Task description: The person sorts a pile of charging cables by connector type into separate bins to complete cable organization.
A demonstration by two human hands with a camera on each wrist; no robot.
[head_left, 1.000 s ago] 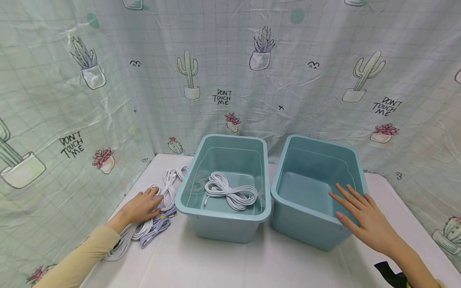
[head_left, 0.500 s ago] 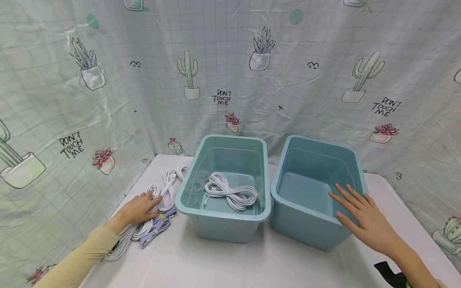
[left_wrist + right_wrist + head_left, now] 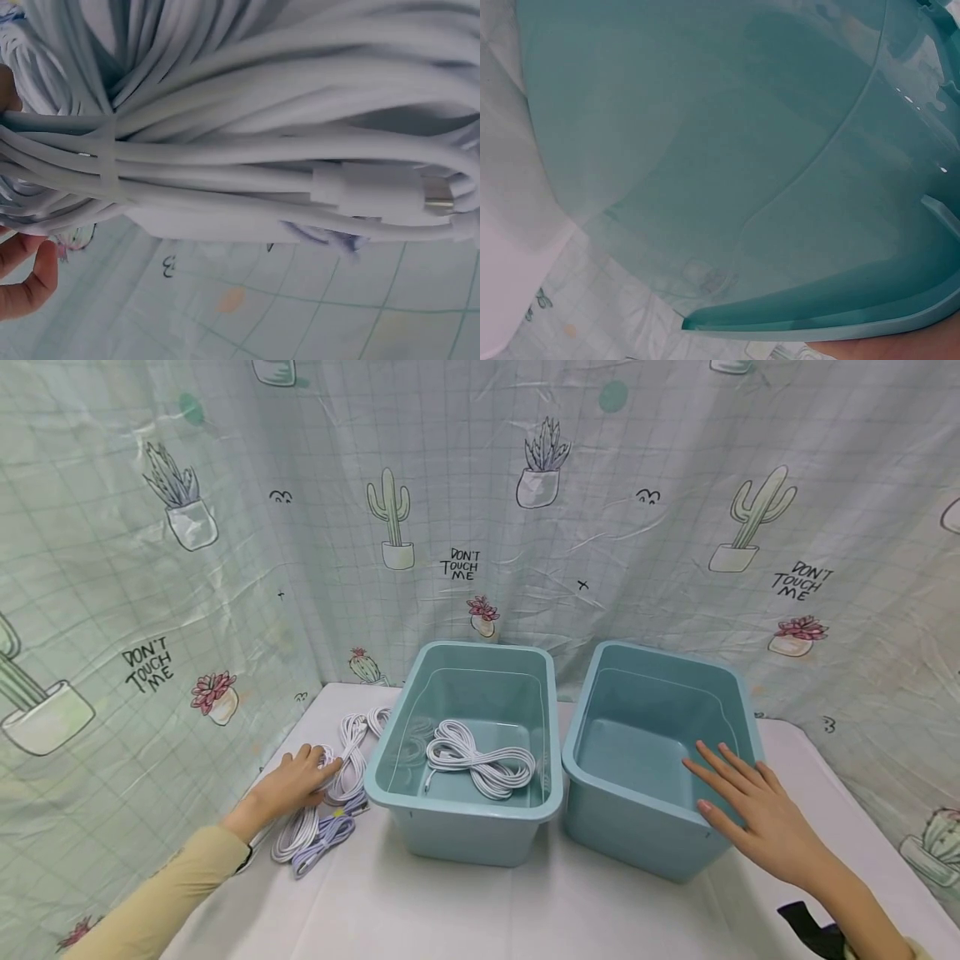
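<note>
At the left of the head view, my left hand (image 3: 288, 783) grips a bundled white charging cable (image 3: 240, 154). The left wrist view shows the bundle's clear tie band (image 3: 110, 161) and metal-tipped plug (image 3: 382, 189), with fingers (image 3: 34, 281) curled at its near end. Under and beside this hand lie a white coil (image 3: 300, 833), a lilac cable (image 3: 326, 842) and more white coils (image 3: 351, 752). My right hand (image 3: 765, 818) rests with fingers spread over the front right rim of the right blue-green bin (image 3: 637, 839) and holds nothing.
The left bin (image 3: 465, 835) stands between the cable pile and the right bin, with a figure-eight white cable (image 3: 480, 758) in it. No cables show inside the right bin. A cactus-print curtain (image 3: 480, 485) hangs behind and to the left of the white table (image 3: 450, 910).
My left hand has drawn up a little from the pile, and the long cable end that lay by the wrist has risen with it. The right hand has stayed still.
</note>
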